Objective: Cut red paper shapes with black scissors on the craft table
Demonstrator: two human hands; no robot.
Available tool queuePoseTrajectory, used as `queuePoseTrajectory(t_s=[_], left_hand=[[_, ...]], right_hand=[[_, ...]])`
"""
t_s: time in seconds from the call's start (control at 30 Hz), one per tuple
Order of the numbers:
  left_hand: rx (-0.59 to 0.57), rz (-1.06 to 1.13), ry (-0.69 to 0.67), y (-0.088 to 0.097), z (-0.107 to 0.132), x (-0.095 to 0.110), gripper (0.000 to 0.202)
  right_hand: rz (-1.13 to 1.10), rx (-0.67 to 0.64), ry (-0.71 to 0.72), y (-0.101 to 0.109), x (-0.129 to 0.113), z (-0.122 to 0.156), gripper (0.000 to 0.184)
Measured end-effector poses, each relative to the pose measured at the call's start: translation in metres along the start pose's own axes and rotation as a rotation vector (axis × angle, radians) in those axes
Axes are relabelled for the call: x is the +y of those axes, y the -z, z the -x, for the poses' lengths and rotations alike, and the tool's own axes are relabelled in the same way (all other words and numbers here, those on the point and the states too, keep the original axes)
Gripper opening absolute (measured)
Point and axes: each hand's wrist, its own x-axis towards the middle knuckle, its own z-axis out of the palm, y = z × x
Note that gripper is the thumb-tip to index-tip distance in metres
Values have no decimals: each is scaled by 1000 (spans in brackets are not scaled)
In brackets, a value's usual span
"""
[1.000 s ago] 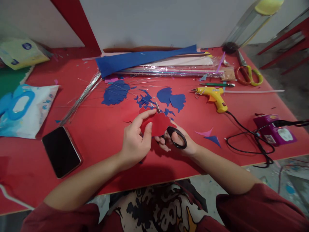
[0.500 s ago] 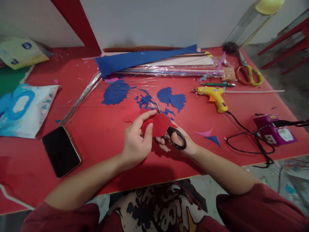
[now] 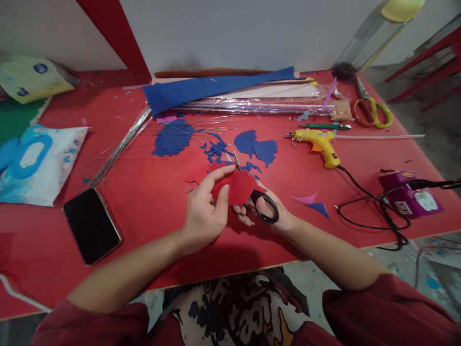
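Observation:
My left hand (image 3: 207,211) pinches a red sheet with a scalloped edge (image 3: 240,187) between thumb and fingers, held above the table. Black-handled scissors (image 3: 275,211) are in my right hand (image 3: 277,204), my thumb through one loop. Their blade tips stick out past the sheet's far edge, while the middle of the blades is hidden by it. Just beyond the sheet lie blue cut-out petal shapes (image 3: 265,151) and small blue scraps (image 3: 215,148). Farther left is a larger blue scalloped piece (image 3: 173,138) with thin wires across it.
A yellow glue gun (image 3: 320,144) with its cord lies right, near a purple power box (image 3: 410,194). Orange-and-yellow scissors (image 3: 370,110) and a green cutter (image 3: 324,126) lie behind it. At left are a phone (image 3: 92,226), a wipes pack (image 3: 43,166) and a wire bundle (image 3: 120,149).
Both hands, the red sheet and the scissors have shifted only very slightly. The things on the table stay where they were.

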Motion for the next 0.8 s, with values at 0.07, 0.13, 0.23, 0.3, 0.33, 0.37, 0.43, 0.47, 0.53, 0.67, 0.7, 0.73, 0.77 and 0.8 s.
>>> queuePoseTrajectory(t_s=[0.07,0.13,0.23,0.3,0.33,0.37,0.43,0.47,0.53,0.67,0.7,0.73,0.77,0.8], left_hand=[[-1,-5,4,0,0,-1,27],[-4,-10,11,1,0,-2,27],[-19,8,17,0,1,-2,26],[-35,34,23,0,1,-3,26],[-46,48,30,0,2,-3,26],[-53,56,38,0,2,-3,27],[-58,47,46,0,2,-3,27],[-54,29,44,1,1,-3,27],[-38,-17,30,2,1,-2,27],[-33,-58,21,4,0,-2,28],[-33,-60,22,4,-1,-2,28],[-34,-60,21,4,-1,-2,28],[-34,-57,19,4,-1,-2,28],[-36,-53,19,4,-1,-2,28]], right_hand=[[8,12,-10,0,0,0,36],[10,11,-16,0,0,0,38],[6,-3,-22,1,0,0,39],[8,-5,-31,1,-1,0,39],[11,2,-35,1,-1,0,39],[12,13,-36,1,-2,0,40],[13,36,-32,0,-2,1,40],[11,43,-26,0,-2,1,40],[5,43,-19,0,-1,1,40],[-16,44,-10,1,0,1,38],[-20,45,-6,1,0,1,38],[-21,47,-5,1,0,1,38],[-20,47,-9,0,0,1,39],[-19,51,-16,0,0,1,39]])
